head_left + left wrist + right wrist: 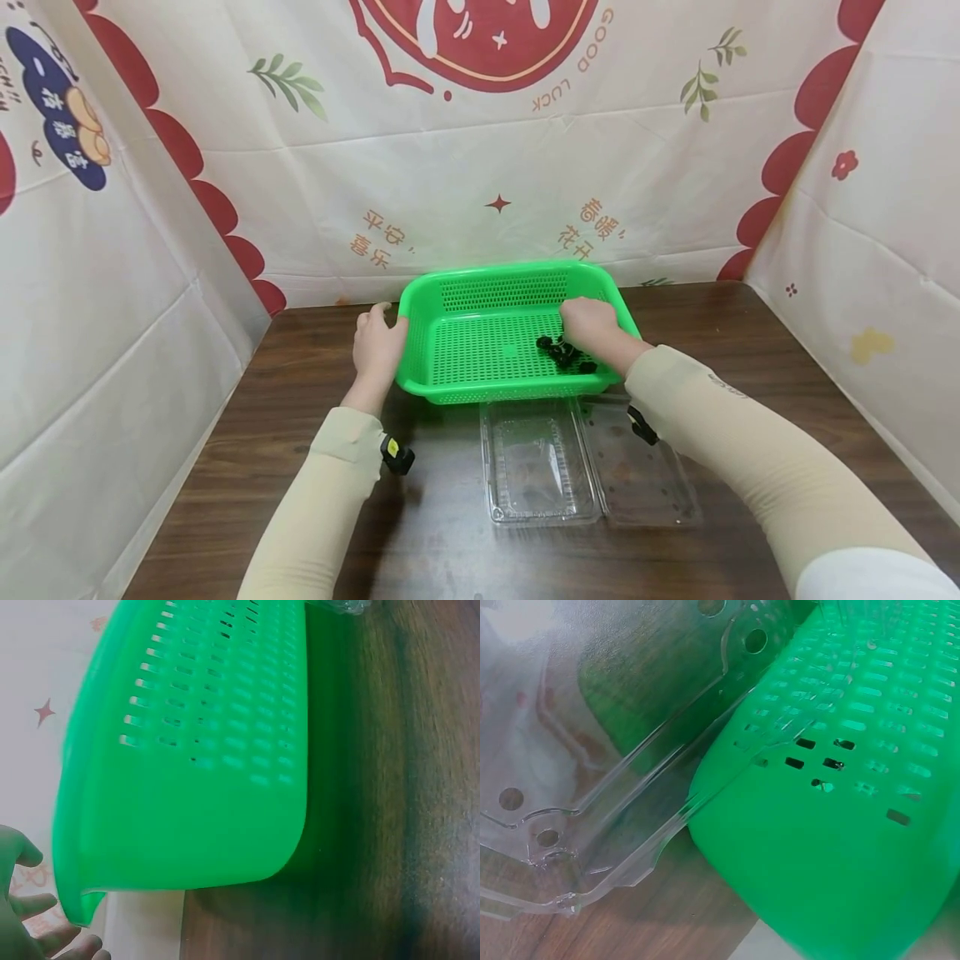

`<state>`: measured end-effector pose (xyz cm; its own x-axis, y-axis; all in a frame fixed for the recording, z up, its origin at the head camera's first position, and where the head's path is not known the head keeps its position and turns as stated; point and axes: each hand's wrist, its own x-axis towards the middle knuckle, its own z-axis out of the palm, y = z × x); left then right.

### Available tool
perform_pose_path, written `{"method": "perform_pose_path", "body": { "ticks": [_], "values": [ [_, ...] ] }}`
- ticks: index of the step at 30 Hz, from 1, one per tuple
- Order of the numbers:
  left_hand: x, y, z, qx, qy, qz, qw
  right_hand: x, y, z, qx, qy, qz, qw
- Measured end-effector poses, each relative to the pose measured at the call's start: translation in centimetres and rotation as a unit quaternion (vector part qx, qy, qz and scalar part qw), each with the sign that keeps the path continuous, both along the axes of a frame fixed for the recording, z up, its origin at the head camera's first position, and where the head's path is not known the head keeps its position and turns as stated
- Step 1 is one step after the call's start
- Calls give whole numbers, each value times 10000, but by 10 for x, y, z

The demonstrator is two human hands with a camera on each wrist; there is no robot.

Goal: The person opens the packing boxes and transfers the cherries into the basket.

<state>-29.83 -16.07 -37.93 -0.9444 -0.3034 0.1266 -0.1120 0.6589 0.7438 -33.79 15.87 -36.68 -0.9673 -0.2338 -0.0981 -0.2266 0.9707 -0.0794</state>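
Note:
A green perforated plastic basket (pixel 510 390) stands on the table near the back. My left hand (pixel 378 342) is at its left rim, thumb closest to the edge; in the left wrist view, the fingers (pixel 34 904) are loosely spread beside the rim. Inside the basket, at its right end, my right hand (pixel 592 327) is curled with its knuckles up. A dark, lumpy clump (pixel 562 352) with thin stem-like parts lies at its fingertips, which seem to pinch it. Those fingertips are hidden behind the hand, and the right wrist view shows no hand.
A clear plastic clamshell box (pixel 536 467) lies opened in front of the basket. Its lid (pixel 637 475), pierced with holes, is spread to the right under the right forearm. Printed cloth (pixel 480 183) hangs behind the brown wooden table (pixel 255 467) and along both sides.

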Motion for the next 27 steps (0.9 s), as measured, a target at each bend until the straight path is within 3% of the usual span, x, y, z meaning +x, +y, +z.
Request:
{"method": "perform_pose_path", "body": {
  "ticks": [14,27],
  "values": [
    [8,5,10,-189,251,-322,9990,7,7,10,-450,182,49,9988],
    [19,13,19,-456,423,-599,9963,23,20,21,-733,497,6,9961]
  ]
}}
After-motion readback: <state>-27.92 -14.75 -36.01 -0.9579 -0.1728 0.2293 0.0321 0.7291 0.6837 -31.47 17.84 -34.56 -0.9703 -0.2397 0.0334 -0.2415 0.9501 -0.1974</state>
